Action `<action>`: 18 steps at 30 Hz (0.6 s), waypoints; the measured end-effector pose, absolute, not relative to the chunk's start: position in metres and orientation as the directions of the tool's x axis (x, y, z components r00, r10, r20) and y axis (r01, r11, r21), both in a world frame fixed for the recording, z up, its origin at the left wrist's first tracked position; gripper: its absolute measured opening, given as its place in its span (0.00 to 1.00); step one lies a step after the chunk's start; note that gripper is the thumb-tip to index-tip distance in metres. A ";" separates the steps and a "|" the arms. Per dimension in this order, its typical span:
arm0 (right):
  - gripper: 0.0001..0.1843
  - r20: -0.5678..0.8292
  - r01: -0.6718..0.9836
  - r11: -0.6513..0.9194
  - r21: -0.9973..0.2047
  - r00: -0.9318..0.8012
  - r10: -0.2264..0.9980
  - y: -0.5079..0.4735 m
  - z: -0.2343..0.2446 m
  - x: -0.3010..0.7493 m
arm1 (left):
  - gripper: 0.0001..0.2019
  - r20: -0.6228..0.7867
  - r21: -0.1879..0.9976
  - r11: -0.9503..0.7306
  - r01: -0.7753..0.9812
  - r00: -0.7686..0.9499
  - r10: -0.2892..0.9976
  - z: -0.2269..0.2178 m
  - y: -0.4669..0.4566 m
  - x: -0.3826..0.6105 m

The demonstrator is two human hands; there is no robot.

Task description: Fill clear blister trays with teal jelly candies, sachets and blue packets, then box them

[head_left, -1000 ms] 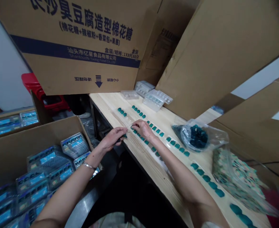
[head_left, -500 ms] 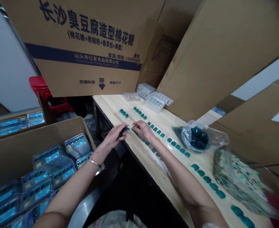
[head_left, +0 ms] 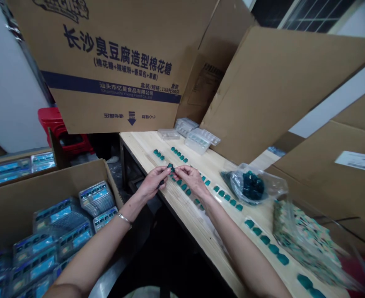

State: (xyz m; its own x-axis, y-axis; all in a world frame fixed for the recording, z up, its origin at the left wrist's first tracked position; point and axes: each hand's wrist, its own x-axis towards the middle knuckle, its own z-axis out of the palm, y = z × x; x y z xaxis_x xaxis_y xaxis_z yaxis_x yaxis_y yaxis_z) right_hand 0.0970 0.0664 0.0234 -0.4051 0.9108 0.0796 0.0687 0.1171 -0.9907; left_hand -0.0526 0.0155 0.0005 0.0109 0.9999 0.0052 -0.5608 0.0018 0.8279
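Note:
My left hand (head_left: 153,183) and my right hand (head_left: 191,179) meet above a light wooden table (head_left: 145,142). Between their fingertips is a small teal gummy piece (head_left: 170,167), pinched by my left fingers. A darker item shows under my left palm, too small to name. My right fingers curve close to the piece, but their grip is hidden. Rows of teal gummy pieces (head_left: 227,193) lie along the table, some in clear plastic strips, and one row (head_left: 184,189) runs just beyond my right hand.
A clear bag of dark teal pieces (head_left: 250,186) and a printed plastic bag (head_left: 303,240) lie at right. Clear plastic trays (head_left: 197,140) stack at the far end. A cardboard box of blue-carded packs (head_left: 61,219) stands at left, below a large printed carton (head_left: 107,70).
The whole view has shifted downward as my head tilted up. My hands have drawn closer, and their fingertips now meet around the teal piece.

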 end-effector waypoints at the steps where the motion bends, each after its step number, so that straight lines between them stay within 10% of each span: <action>1: 0.16 0.105 0.057 0.141 -0.988 -0.414 0.904 0.065 0.024 0.098 | 0.16 0.011 0.851 -0.015 -0.525 -0.011 1.000 -0.001 0.016 -0.051; 11: 0.06 0.480 0.260 0.611 -0.748 -0.423 0.768 0.056 0.032 0.108 | 0.13 0.233 0.964 -0.256 -0.070 -0.238 0.943 -0.002 0.021 -0.040; 18: 0.07 0.471 0.301 0.583 -0.755 -0.370 0.801 0.051 0.028 0.110 | 0.03 0.382 0.920 -0.345 0.185 -0.226 0.896 -0.002 0.022 -0.037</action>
